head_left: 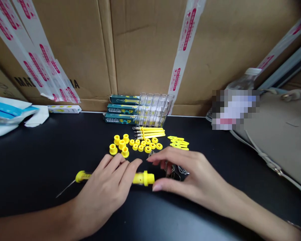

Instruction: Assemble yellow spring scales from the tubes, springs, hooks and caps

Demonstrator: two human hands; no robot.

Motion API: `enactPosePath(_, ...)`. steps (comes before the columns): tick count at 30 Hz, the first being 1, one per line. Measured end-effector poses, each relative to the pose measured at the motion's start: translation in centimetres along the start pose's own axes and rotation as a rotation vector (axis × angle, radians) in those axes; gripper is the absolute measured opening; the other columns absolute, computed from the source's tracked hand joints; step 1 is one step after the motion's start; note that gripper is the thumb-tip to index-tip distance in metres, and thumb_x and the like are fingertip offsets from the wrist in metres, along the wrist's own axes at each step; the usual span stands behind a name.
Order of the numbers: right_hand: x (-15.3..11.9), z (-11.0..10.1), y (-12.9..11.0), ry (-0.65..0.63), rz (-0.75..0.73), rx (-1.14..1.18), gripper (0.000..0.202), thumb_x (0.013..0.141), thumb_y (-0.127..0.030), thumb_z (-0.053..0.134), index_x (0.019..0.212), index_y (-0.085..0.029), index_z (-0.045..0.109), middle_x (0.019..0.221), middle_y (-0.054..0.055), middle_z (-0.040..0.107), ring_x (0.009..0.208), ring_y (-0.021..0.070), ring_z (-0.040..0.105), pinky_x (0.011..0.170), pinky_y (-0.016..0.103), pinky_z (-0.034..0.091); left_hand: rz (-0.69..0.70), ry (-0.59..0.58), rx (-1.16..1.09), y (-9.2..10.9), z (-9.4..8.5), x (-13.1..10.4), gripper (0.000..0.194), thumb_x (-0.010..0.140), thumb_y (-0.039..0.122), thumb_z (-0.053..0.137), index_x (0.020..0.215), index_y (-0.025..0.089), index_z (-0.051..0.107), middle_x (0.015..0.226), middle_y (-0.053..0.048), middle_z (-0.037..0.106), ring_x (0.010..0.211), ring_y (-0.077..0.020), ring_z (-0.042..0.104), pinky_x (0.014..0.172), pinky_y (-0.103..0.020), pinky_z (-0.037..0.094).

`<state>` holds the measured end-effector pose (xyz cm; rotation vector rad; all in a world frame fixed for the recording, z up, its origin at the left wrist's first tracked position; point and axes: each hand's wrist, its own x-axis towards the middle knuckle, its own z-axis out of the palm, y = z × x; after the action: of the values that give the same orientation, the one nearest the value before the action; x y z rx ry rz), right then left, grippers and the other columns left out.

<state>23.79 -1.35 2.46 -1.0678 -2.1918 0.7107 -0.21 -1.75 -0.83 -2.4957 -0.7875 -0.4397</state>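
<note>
Head view: the left hand point(109, 184) wraps its fingers around the yellow tube point(138, 178), presumably steadying it, leaving its end cap point(149, 178) exposed just beside the parted, apparently unladen fingers of the right hand point(198, 172).

Yellow tube point(140, 178): middle hidden under left hand point(107, 182).
Metal pieces point(175, 174): partly covered by right hand point(188, 169).
Bottle point(245, 79), far right: label point(237, 107) blurred.
Bag point(283, 130): right side cut off.

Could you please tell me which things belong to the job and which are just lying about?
Seemingly for the job: yellow-fitted tube, yellow collars, yellow rings, yellow rods, yellow strips, clear tubes, metal parts, teal boxes.
Seemingly lying about: plastic bottle, beige bag, blue packaging.
</note>
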Motion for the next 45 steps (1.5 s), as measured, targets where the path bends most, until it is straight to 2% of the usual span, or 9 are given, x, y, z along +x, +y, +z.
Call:
enactPosePath(3, -0.5, 2.3, -0.5, 0.024, -0.026, 0.075, 0.047, 0.078, -0.046, 0.08, 0.116, -0.022, 0.067, 0.098, 0.001, 0.074, 0.075, 0.0138, 0.067, 0.072, 0.022, 0.054, -0.02, 0.035, 0.006, 0.1, 0.2, 0.1, 0.037, 0.093, -0.003, 0.032, 0.116, 0.004, 0.06, 0.092, -0.011, 0.074, 0.085, -0.0278, 0.067, 0.08, -0.043, 0.045)
enactPosePath(5, -0.7, 3.2, -0.6, 0.066, -0.018, 0.091, 0.03, 0.087, -0.04, 0.074, 0.11, -0.021, 0.068, 0.09, 0.0, 0.074, 0.07, 0.0136, 0.067, 0.069, 0.022, 0.054, -0.041, 0.037, 0.009, 0.2, 0.2, 0.2, 0.038, 0.096, -0.001, 0.029, 0.116, 0.006, 0.06, 0.093, -0.01, 0.074, 0.084, -0.0262, 0.068, 0.08, -0.041, 0.045)
enactPosePath(12, -0.5, 3.3, 0.0, 0.22, 0.111, 0.162, 0.024, 0.085, -0.035, 0.076, 0.107, -0.026, 0.072, 0.1, 0.002, 0.079, 0.084, 0.0201, 0.075, 0.076, 0.028, 0.061, -0.106, 0.088, -0.013, 0.4, 0.0, 0.7, 0.037, 0.108, 0.019, 0.024, 0.108, 0.011, 0.06, 0.077, -0.005, 0.073, 0.068, -0.0233, 0.068, 0.062, -0.037, 0.041)
enactPosePath(17, -0.5, 3.1, 0.3, 0.204, 0.224, 0.34, 0.036, 0.078, -0.041, 0.082, 0.109, -0.025, 0.072, 0.104, 0.003, 0.079, 0.082, 0.0208, 0.076, 0.077, 0.03, 0.063, -0.121, 0.026, -0.049, 0.2, 0.2, 0.5, 0.037, 0.108, 0.021, 0.023, 0.111, 0.011, 0.058, 0.078, -0.005, 0.07, 0.068, -0.0239, 0.068, 0.064, -0.039, 0.042)
enactPosePath(22, -0.6, 2.7, -0.1, 0.2, 0.192, 0.209, 0.015, 0.09, -0.037, 0.069, 0.097, -0.024, 0.072, 0.082, 0.0, 0.077, 0.064, 0.0143, 0.071, 0.062, 0.022, 0.058, -0.15, 0.038, -0.092, 0.1, 0.4, 0.6, 0.036, 0.108, 0.02, 0.023, 0.111, 0.01, 0.058, 0.082, -0.007, 0.072, 0.069, -0.0245, 0.069, 0.063, -0.04, 0.044)
enactPosePath(27, -0.6, 3.2, 0.0, 0.13, 0.251, 0.321, 0.019, 0.091, -0.038, 0.068, 0.083, -0.021, 0.068, 0.068, -0.003, 0.069, 0.057, 0.0116, 0.063, 0.056, 0.02, 0.051, -0.142, 0.061, -0.141, 0.0, 0.2, 0.7, 0.047, 0.106, 0.05, 0.024, 0.119, 0.017, 0.055, 0.079, -0.002, 0.071, 0.062, -0.0187, 0.069, 0.061, -0.035, 0.049)
enactPosePath(31, -0.8, 3.8, -0.1, 0.069, 0.325, 0.472, 0.026, 0.089, -0.038, 0.07, 0.074, -0.019, 0.063, 0.063, -0.003, 0.065, 0.055, 0.0103, 0.061, 0.052, 0.018, 0.048, -0.096, 0.007, -0.169, -0.3, -0.2, 0.6, 0.041, 0.109, 0.035, 0.02, 0.114, 0.022, 0.058, 0.073, 0.002, 0.068, 0.061, -0.0146, 0.068, 0.051, -0.032, 0.045)
enactPosePath(36, -1.0, 3.8, -0.8, 0.085, 0.229, 0.391, 0.025, 0.096, -0.034, 0.062, 0.076, -0.019, 0.061, 0.064, -0.004, 0.063, 0.056, 0.0094, 0.058, 0.052, 0.018, 0.046, -0.027, 0.061, -0.17, -0.2, -0.2, 0.7, 0.032, 0.108, 0.025, 0.026, 0.112, 0.018, 0.057, 0.072, 0.002, 0.067, 0.059, -0.0154, 0.067, 0.048, -0.033, 0.044)
enactPosePath(45, -1.6, 4.0, 0.2, 0.152, -0.202, 0.147, 0.019, 0.096, -0.003, 0.051, 0.089, -0.019, 0.059, 0.09, 0.005, 0.064, 0.08, 0.0158, 0.063, 0.071, 0.026, 0.053, -0.015, 0.086, -0.201, -0.1, 0.0, 0.8, 0.033, 0.109, 0.023, 0.021, 0.109, 0.016, 0.054, 0.069, 0.004, 0.067, 0.056, -0.014, 0.067, 0.047, -0.032, 0.043)
